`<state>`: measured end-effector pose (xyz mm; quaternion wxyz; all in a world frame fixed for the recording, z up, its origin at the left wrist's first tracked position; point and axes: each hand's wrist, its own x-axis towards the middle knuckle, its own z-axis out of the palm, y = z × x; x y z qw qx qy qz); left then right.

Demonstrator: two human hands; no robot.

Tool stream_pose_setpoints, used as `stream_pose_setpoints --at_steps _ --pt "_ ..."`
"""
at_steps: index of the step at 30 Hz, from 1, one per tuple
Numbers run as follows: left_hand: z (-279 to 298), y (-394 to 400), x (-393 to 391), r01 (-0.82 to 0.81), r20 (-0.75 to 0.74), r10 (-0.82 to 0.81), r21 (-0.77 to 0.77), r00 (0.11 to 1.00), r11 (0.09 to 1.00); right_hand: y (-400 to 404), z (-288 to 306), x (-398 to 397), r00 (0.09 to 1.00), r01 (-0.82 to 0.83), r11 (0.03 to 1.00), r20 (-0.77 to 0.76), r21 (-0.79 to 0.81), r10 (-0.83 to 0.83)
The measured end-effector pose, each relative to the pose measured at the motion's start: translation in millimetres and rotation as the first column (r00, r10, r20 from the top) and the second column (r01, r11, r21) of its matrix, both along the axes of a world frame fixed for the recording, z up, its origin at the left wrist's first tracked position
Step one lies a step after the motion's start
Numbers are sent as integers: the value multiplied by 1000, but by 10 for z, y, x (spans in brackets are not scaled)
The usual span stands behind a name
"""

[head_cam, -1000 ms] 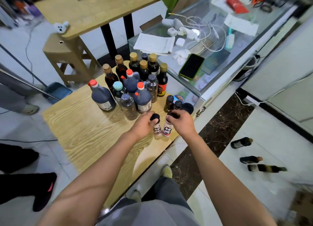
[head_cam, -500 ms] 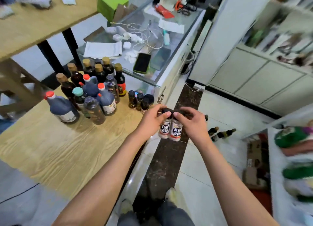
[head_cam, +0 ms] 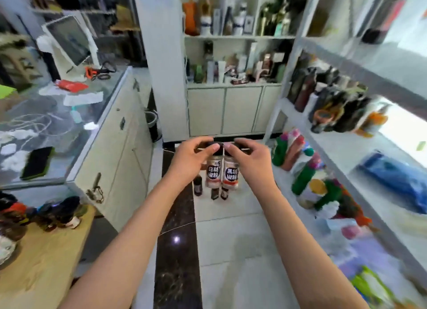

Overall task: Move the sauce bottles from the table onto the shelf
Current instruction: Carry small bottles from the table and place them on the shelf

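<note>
My left hand (head_cam: 191, 158) grips a small black-capped bottle (head_cam: 213, 173) by its top. My right hand (head_cam: 248, 158) grips a second small bottle (head_cam: 231, 175) the same way. Both bottles have white labels with black ovals and hang side by side, touching, in mid-air over the floor. The white shelf (head_cam: 332, 151) runs along the right, crowded with bottles. The wooden table (head_cam: 41, 257) is at the lower left, with the other sauce bottles (head_cam: 46, 216) blurred on it.
A glass-topped counter (head_cam: 69, 128) with a phone (head_cam: 37, 163), papers and cables stands on the left. Three small bottles (head_cam: 213, 192) stand on the floor below my hands. A white cabinet (head_cam: 226, 109) with stocked shelves is straight ahead.
I have turned right from the table towards the shelf, carrying both small bottles in the air. The table has slid to the lower left of view.
</note>
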<state>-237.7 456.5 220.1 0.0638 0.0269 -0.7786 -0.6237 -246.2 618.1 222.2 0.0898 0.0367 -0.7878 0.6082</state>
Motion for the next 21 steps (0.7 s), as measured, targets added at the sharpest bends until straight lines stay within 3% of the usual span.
stream_pose_setpoints --at_steps 8,21 --pt "676 2014 -594 278 -120 -277 -9 953 961 1990 575 -268 957 263 965 -122 -20 -263" --pt "1516 4407 -1279 559 -333 -534 -23 777 829 4106 1531 -385 717 654 756 -311 -6 -623"
